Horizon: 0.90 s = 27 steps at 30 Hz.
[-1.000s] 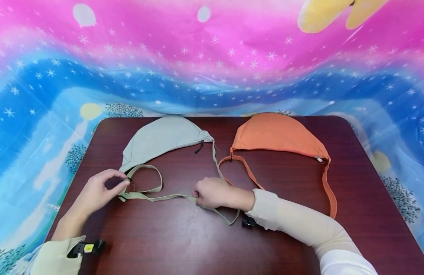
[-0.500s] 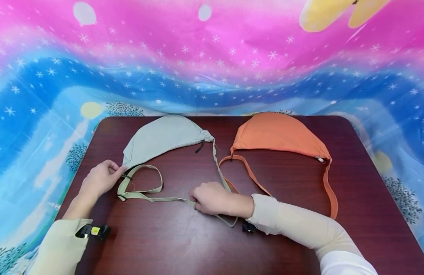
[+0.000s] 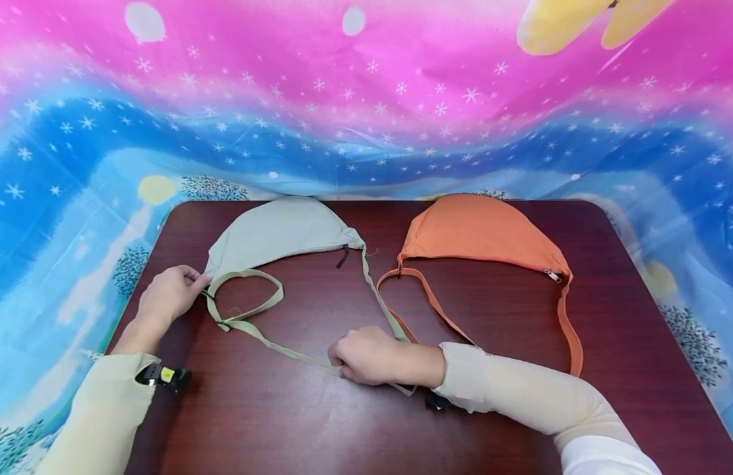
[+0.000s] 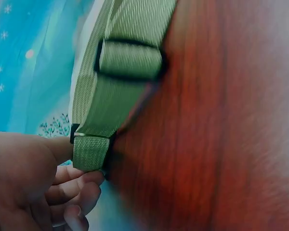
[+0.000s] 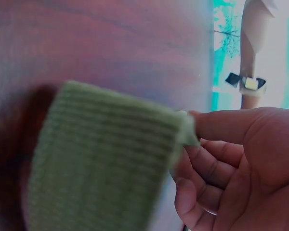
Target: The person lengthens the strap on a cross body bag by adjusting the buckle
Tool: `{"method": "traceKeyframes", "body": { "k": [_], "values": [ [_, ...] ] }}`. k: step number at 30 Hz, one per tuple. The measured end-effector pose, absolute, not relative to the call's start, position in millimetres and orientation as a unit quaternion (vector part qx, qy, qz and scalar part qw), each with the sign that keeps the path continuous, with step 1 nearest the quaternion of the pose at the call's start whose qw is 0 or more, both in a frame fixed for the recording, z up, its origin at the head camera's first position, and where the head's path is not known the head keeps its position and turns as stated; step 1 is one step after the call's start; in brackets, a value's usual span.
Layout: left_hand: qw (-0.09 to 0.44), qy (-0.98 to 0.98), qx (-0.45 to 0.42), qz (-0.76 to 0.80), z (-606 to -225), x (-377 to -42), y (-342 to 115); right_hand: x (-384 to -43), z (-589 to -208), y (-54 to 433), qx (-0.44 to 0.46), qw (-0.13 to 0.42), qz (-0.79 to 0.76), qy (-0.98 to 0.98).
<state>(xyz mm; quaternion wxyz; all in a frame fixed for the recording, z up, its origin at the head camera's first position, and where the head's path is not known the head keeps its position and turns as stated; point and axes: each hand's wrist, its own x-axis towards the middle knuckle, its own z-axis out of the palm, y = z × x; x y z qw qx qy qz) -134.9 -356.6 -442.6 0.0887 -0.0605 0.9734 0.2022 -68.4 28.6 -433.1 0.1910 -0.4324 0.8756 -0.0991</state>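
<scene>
A pale grey-green waist bag lies at the back left of the table, its green webbing strap looping toward the front. At the bag's left corner my left hand pinches the strap's end between thumb and fingers. The left wrist view shows this short webbing loop just below a black slider buckle. Farther along, my right hand pinches the strap low over the table. Up close in the right wrist view, a broad piece of webbing runs from the thumb and fingers.
An orange waist bag lies at the back right, its orange strap trailing forward. The green strap crosses the orange one beyond my right hand. A patterned cloth hangs behind the dark wooden table.
My left hand moves up and forward from the strap loop to the bag's left corner and pinches there. The strap loop shifts slightly up; my right hand moves slightly nearer the front.
</scene>
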Motion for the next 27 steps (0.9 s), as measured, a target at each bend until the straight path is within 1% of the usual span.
{"method": "traceKeyframes", "body": {
  "k": [5,9,14,27],
  "values": [
    [0.073,0.976,-0.069,0.196,-444.9,-146.4,-364.6,-59.3,-430.1,32.5,-0.477,0.191,-0.094,0.853],
    [0.063,0.977,-0.079,0.189,-446.8,-155.1,-370.2,-55.2,-428.8,37.2,-0.530,0.207,-0.086,0.818],
    [0.070,0.976,-0.086,0.190,-446.8,-162.1,-376.1,-52.6,-429.0,42.2,-0.593,0.214,-0.057,0.774],
    [0.068,0.973,-0.100,0.195,-447.8,-171.5,-379.1,-54.3,-424.8,43.3,-0.626,0.271,-0.004,0.731]
  ]
}}
